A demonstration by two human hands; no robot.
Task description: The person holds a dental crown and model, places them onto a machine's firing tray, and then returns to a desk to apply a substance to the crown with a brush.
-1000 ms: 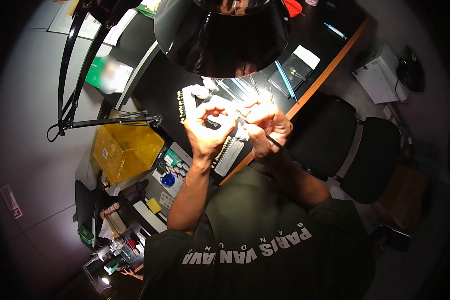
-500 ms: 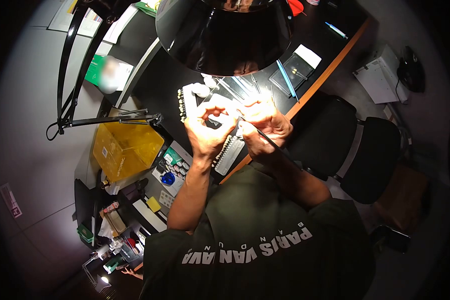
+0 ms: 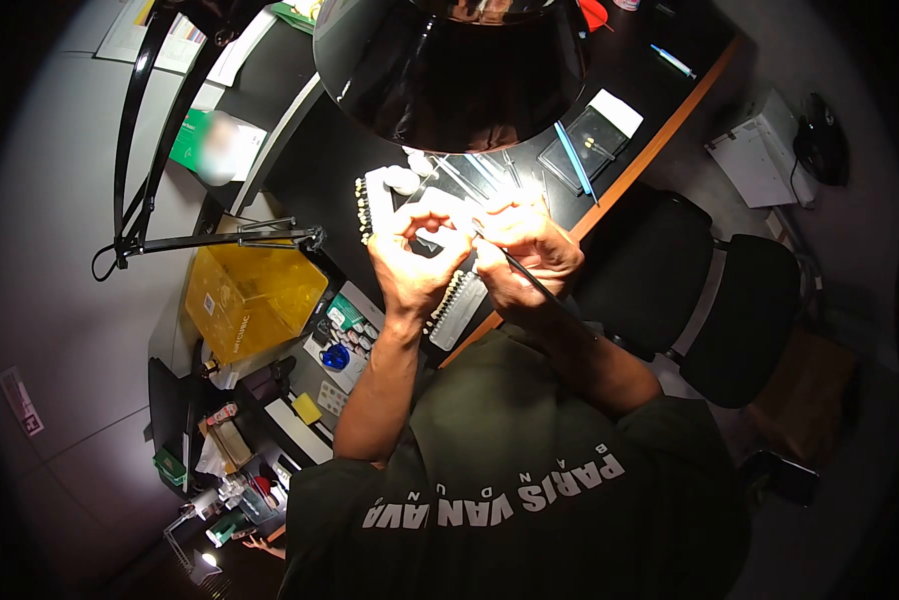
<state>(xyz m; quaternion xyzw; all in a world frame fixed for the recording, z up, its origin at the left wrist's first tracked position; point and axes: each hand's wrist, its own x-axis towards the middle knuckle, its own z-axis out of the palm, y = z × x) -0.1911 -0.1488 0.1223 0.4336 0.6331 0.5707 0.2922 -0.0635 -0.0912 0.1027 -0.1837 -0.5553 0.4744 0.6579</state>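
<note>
Under the lamp's bright light, my left hand [image 3: 416, 262] is closed, its thumb and fingertips pinched together in a ring. Whatever sits in that pinch is lost in glare. Close against its fingertips, my right hand [image 3: 532, 256] grips a slim tool with a dark handle [image 3: 532, 277], held like a pen. The tool's tip points at the left fingertips and cannot be made out. Beside my left wrist lies a holder with a row of tooth-shaped samples [image 3: 457, 310]. A second row of such samples [image 3: 363, 208] stands beyond my left hand.
A large black lamp shade [image 3: 450, 80] hangs low over the far side of the hands. Thin tools [image 3: 470, 172], a blue stick [image 3: 575, 160] and a dark flat case [image 3: 595, 148] lie on the black table. A yellow box [image 3: 255, 300] is at left, a black chair [image 3: 650, 270] at right.
The slim tool and the right fingers around it have shifted slightly to the left. My left hand keeps its pinch in almost the same place.
</note>
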